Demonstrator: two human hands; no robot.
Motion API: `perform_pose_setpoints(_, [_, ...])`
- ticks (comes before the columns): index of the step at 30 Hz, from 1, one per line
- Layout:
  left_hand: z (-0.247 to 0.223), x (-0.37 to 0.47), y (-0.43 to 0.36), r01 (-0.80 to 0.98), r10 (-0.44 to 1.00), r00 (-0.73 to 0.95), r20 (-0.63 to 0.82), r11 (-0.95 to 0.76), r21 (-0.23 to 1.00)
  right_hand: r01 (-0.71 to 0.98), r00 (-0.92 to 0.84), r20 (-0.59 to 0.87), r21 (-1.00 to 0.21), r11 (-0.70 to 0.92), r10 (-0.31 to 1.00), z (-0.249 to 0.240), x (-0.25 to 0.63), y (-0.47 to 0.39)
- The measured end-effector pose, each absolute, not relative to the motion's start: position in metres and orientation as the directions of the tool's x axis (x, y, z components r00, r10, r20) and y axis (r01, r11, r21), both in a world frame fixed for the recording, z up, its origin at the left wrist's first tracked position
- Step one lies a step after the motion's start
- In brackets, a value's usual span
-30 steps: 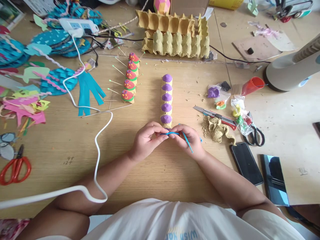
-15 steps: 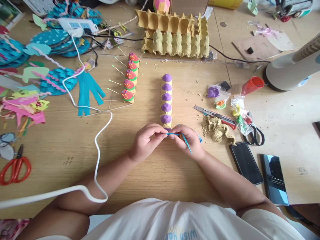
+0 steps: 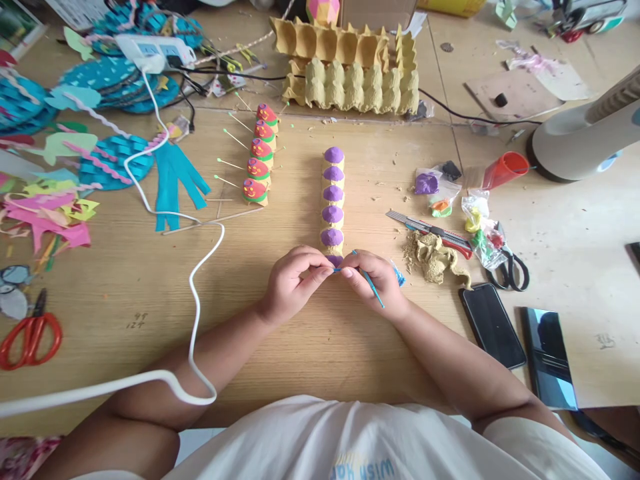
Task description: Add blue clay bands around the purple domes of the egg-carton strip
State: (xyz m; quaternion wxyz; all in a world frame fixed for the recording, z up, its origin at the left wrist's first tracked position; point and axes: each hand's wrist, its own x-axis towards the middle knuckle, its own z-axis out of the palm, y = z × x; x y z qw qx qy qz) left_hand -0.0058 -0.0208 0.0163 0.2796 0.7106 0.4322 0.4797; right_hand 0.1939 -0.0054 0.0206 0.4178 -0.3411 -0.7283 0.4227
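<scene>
1. The left hand (image 3: 295,283) has its thumb and index finger pinched nearly together on one end of a small blue piece (image 3: 337,269); the other fingers are curled.
2. The right hand (image 3: 377,283) pinches the other end of that piece, its fingers closed nearly tip to tip; how much blue they cover I cannot tell.
3. A thin blue stick (image 3: 371,291) is also held in the right hand, slanting across it with its lower end sticking out toward the person.
4. The blue piece sits between both hands, above the tabletop (image 3: 300,360), at the near end of a carton strip with purple caps (image 3: 333,193).
5. To the left of that strip stands a row of red-and-green carton bumps (image 3: 258,160) with smiling faces and thin sticks poking out.
6. Just beside the right hand lies a crumpled blue bit (image 3: 399,274), partly hidden.
7. Farther right are torn carton scraps (image 3: 435,259), a utility knife (image 3: 430,231), black-handled scissors (image 3: 510,271) and a phone (image 3: 493,327).
</scene>
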Motion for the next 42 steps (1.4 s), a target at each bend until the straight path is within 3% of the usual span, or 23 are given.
perform_pose_setpoints(23, [0.015,-0.006,-0.021,0.349,0.891,0.125,0.436,-0.451,0.821,0.154,-0.411,0.315,-0.901,0.406,0.856,0.021,0.194,-0.005])
perform_pose_setpoints(42, [0.007,-0.004,-0.022,0.188,0.94,0.023,0.342,-0.34,0.921,0.127,-0.384,0.266,-0.933,0.336,0.884,0.017,0.195,-0.004])
